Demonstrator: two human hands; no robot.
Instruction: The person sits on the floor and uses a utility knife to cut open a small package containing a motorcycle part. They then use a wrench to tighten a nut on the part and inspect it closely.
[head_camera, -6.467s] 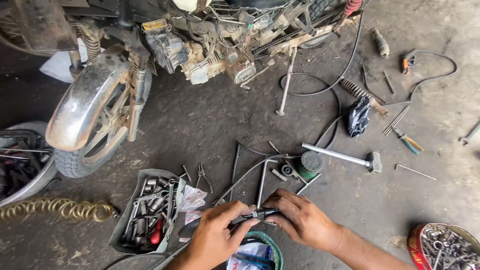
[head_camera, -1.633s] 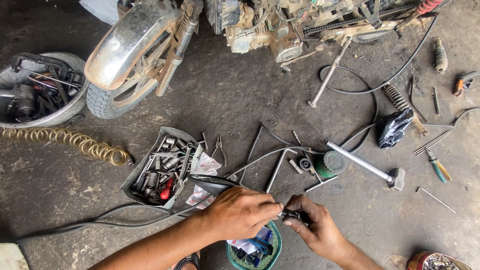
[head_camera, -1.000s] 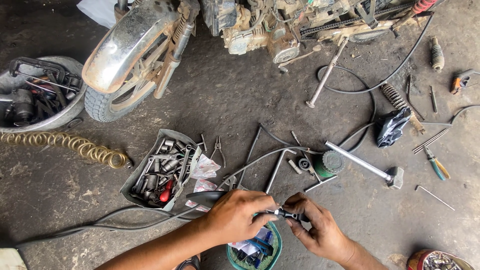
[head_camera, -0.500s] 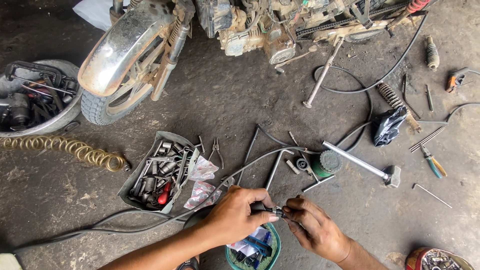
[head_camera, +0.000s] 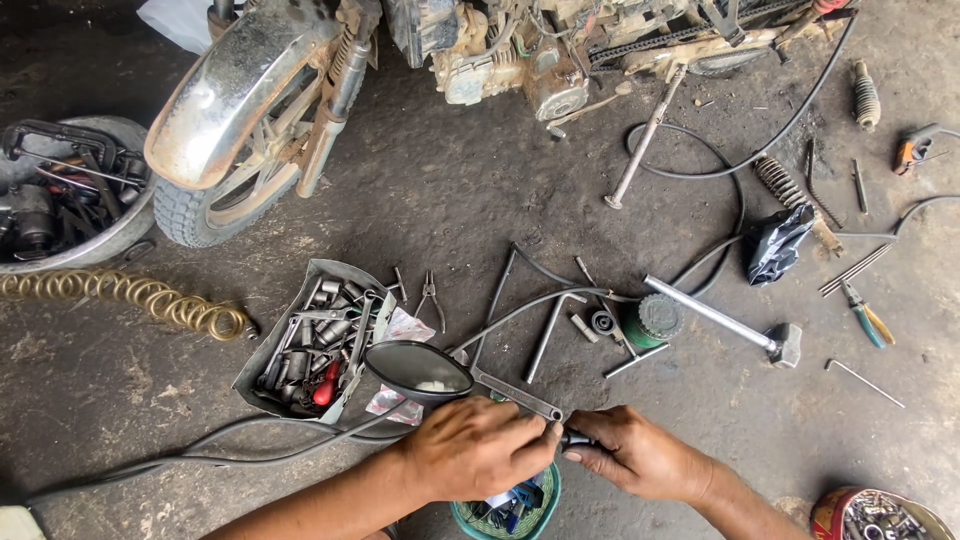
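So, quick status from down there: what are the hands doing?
Left hand and right hand both grip a small dark part between them. Mirror beside left hand. Green basket beneath.

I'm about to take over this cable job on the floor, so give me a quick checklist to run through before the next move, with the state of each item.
1. Left hand grips the black cable: ok.
2. Right hand pinches the cable's end fitting: ok.
3. Fitting seated or threaded: cannot tell, fingers hide it.
4. Adjustable wrench within reach: ok, it lies just above the hands.
5. Mirror clear of the hands: not ok, it sits right against the left hand.
6. Socket tray close by: ok.
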